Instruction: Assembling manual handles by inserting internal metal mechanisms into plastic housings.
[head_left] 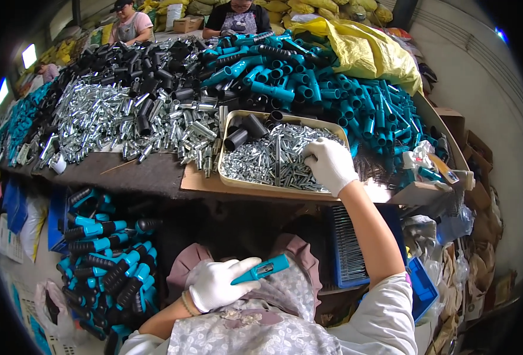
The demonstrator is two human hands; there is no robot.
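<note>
In my white-gloved left hand (219, 285), held over my lap, is a teal tool handle (271, 267) with a long slot showing metal inside. My fingers and thumb close round its near end. My gloved right hand (332, 164) reaches into the right side of a shallow cream tray (261, 188) on the table. Its fingers are curled down at the small silver metal parts (252, 158), and whatever is between the fingertips is hidden. A few short black tubes (236, 139) lie in the tray's left corner.
Heaps of silver tubes (95, 118), black sleeves (104, 62) and teal handles (380, 109) cover the table. Teal-and-black pieces (119, 266) are piled low on my left. A blue crate of thin rods (350, 248) stands below on the right. Co-workers (237, 21) sit across the table.
</note>
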